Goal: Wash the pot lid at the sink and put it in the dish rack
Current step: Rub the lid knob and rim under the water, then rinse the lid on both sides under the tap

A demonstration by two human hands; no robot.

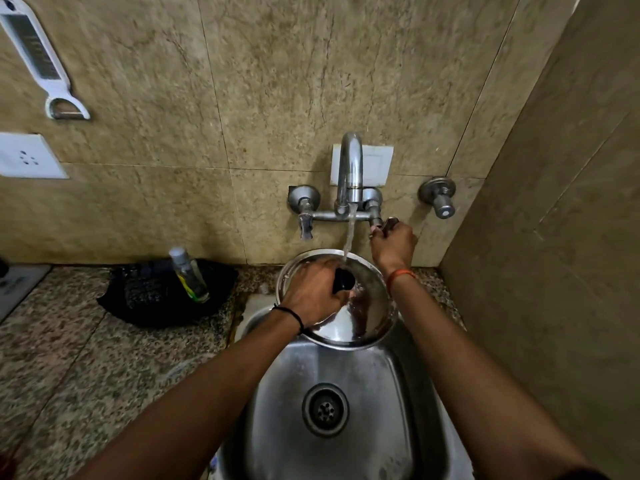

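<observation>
Left hand was clamped on the black knob of the round steel pot lid, held over the steel sink under running water. Right hand fingers closed around the chrome tap handle.

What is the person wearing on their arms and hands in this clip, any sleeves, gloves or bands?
No gloves: both hands are bare, and the forearms are uncovered as far as the view shows. The left hand has a thin black thread band around the wrist. The right hand has an orange-red thread band around its wrist. A dark edge, possibly a sleeve, shows at the bottom right corner.
</observation>
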